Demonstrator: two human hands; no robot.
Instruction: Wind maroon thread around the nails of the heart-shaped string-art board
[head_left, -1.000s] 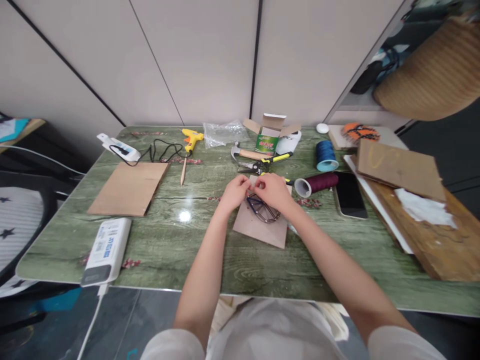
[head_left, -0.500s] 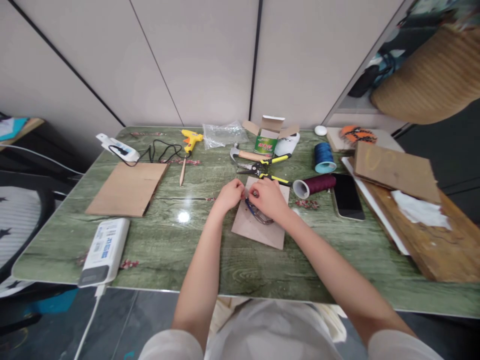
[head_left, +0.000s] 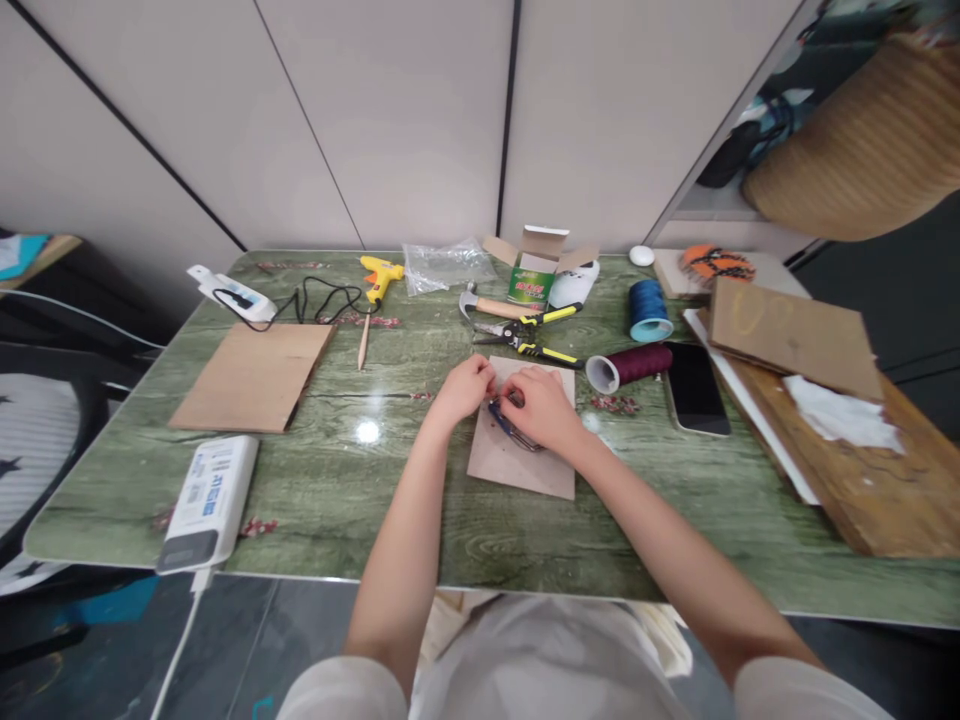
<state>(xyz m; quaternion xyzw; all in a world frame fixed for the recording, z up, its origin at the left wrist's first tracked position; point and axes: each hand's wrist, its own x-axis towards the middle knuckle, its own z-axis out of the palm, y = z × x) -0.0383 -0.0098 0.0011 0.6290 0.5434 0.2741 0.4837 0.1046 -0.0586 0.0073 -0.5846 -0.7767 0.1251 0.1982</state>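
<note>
A small square of cardboard lies on the table in front of me, with a dark blue, thread-like outline on it. At its upper left edge is my left hand, fingertips pinched together; whatever they hold is too small to make out. My right hand rests over the cardboard, its thumb and fingers closed beside the blue strands and covering part of them. What lies inside that pinch is hidden. Just beyond my hands are yellow-handled pliers and a spool of maroon thread.
A hammer, an open green box and a blue thread spool stand at the back. Leftward are a yellow glue gun, a cardboard sheet and a white power bank. A phone and boards lie right.
The cardboard square has turned slightly and shifted a little to the right. My right hand has moved slightly, staying over it; my left hand keeps its pinch near the upper left edge.
</note>
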